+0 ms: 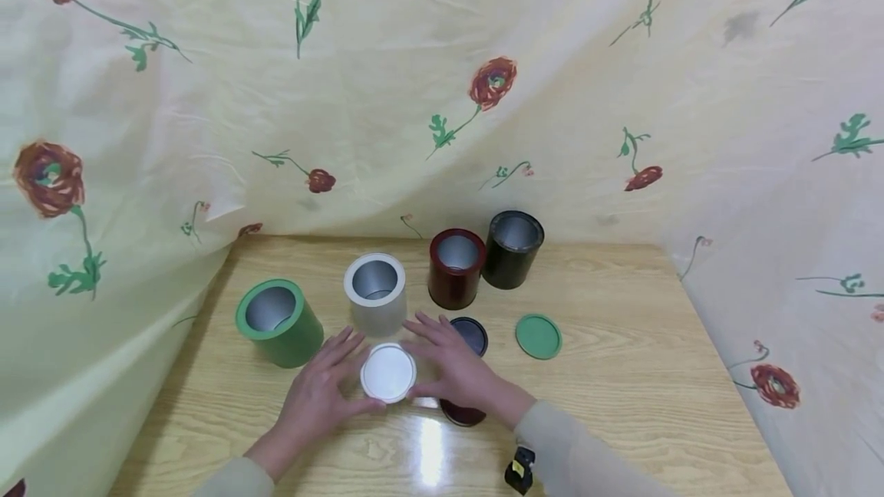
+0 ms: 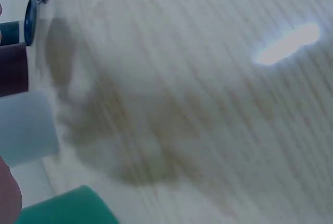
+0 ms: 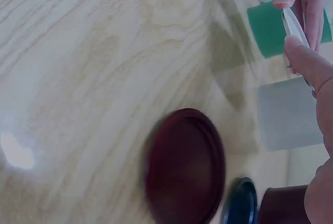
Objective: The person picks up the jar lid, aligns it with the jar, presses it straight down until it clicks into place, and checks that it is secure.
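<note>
Both hands hold a white round lid (image 1: 388, 373) just above the wooden table (image 1: 621, 374), near its front middle. My left hand (image 1: 345, 376) grips its left rim and my right hand (image 1: 427, 360) grips its right rim. In the right wrist view the lid (image 3: 291, 22) shows edge-on, pinched between thumb and fingertips (image 3: 308, 65). An open white can (image 1: 375, 294) stands right behind the lid. The left wrist view is blurred; only a bit of the left hand shows at its lower left edge.
An open green can (image 1: 279, 320) stands at the left, and a dark red can (image 1: 456, 267) and a black can (image 1: 512, 248) stand behind. A black lid (image 1: 471, 333), a green lid (image 1: 538, 336) and a dark red lid (image 3: 184, 166) lie flat. Flowered cloth walls surround the table.
</note>
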Demonstrator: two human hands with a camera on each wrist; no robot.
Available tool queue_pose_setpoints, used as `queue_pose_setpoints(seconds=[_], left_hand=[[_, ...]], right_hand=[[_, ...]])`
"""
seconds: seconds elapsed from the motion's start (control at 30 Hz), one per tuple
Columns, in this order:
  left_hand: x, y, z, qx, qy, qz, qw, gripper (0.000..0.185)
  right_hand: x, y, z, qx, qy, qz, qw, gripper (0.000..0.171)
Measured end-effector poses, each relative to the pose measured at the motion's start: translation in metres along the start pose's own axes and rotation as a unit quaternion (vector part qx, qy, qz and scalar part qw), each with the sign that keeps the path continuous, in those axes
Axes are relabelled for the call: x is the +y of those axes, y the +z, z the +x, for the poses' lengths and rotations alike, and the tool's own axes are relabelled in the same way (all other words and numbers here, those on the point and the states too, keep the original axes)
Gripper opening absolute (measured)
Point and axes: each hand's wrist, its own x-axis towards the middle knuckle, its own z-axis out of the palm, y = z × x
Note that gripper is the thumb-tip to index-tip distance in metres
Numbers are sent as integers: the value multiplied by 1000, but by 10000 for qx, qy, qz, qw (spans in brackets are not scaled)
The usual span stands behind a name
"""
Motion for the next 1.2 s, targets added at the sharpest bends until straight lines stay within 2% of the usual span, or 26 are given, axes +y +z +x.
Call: queue_pose_setpoints(seconds=[0.2,0.47,0.63,0.87,1.0,1.2], left_hand=[[6,-16,12,181,77,24,9998,90],[4,-34,33,556,467,51,9973,95],[1,-44,48,614,528,152,9966,94],[-4,-56,69,707,669,167,9951,92],[-7,-63,78,622,643,208,9958,91],[-8,-72,88,248,385,424,9981,94]], right_hand=[[-4,-17,4,280,-203,-119,9993,74],[-7,-37,17,723,-503,-139,9960,74],[-5,-47,29,1070,-795,-293,9906,76],[-3,-61,45,1260,-877,-478,9870,76],[-2,-67,53,1287,-885,-544,9862,75],[0,-73,63,1345,-978,-542,9846,75]])
